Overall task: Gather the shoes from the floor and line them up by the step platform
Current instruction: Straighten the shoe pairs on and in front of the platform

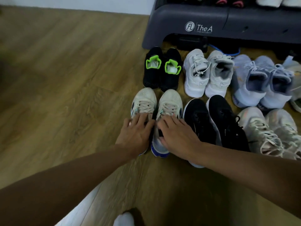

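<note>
A pair of cream sneakers stands side by side on the wood floor, toes toward the step platform point(203, 18). My left hand point(136, 132) rests on the left cream sneaker point(144, 99), fingers spread over its laces. My right hand point(176, 134) lies on the right cream sneaker point(171, 100), thumb down near the heel opening. Behind them sit black shoes with green collars point(162, 69), then white sneakers point(206, 74) and lilac sneakers point(260, 82). Black sneakers point(216, 119) and pale pink-tinted sneakers point(268, 129) continue the front row.
The dark grey step platform stands against the wall at the top right with more shoes on top. A blue cable point(228, 53) lies under it. Bare wood floor point(65, 79) stretches to the left. My white-socked foot point(123, 219) shows at the bottom.
</note>
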Tool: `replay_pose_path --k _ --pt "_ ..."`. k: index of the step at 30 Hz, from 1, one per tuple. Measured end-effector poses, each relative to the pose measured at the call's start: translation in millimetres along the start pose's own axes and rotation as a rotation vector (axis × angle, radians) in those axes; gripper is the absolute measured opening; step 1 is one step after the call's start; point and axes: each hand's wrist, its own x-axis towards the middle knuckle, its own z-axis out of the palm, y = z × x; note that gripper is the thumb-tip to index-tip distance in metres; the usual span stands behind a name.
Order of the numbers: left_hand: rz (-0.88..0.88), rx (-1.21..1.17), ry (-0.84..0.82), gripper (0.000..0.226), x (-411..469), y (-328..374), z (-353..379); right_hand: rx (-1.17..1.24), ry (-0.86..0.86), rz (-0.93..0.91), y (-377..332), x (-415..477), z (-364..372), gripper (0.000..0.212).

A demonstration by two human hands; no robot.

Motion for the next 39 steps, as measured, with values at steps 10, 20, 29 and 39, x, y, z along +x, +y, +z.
replay_pose_path --k 10,20,29,39 --pt "0.046 -0.025 -0.269 0.039 -11.3 1.5 9.2 0.052 -0.124 -0.074 -6.3 -13.7 26.2 0.023" --pt "0.068 -0.091 -0.237 0.025 -12.1 -2.7 16.1 0.112 -0.076 -0.134 -15.2 -26.8 22.7 0.022" --pt "0.098 -0.006 -0.211 0.026 -13.5 -12.2 21.3 0.121 -0.031 -0.142 -21.1 -32.8 29.1 0.025" --pt "0.244 0.280 -0.140 0.028 15.4 45.6 -55.4 0.275 -0.049 -0.052 -5.7 -42.8 -2.7 0.021"
